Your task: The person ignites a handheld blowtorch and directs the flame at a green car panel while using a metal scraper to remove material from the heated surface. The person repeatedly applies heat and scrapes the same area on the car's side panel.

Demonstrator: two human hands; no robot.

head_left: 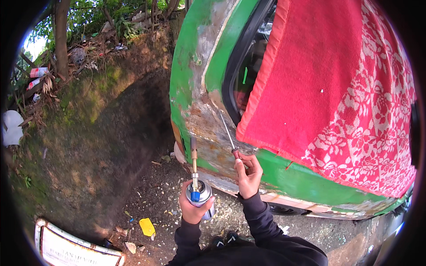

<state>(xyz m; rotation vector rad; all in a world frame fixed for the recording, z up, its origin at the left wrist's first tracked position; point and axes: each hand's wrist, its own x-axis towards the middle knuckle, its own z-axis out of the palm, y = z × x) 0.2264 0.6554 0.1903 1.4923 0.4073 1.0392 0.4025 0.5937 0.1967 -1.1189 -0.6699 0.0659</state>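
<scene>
My left hand (pixel 190 212) is wrapped round the gas canister of a blowtorch (pixel 195 165). Its brass nozzle points away from me, toward the car's scraped corner, and I can make out no flame. A screwdriver (pixel 227 131) with a reddish handle is gripped in my right hand (pixel 250 178). The shaft slants up and left, its tip at or just over the bare, rusty patch (pixel 204 116) below the window's corner; whether it touches I cannot tell. Around that patch the green car body (pixel 190 33) has lost much of its paint.
A red towel (pixel 310 71) with a pale flower pattern drapes over the car window (pixel 248 73). To the left rises a mossy earth bank (pixel 102 128). Paint flakes, a yellow scrap (pixel 147 227) and a white sign (pixel 73 248) lie low on the left.
</scene>
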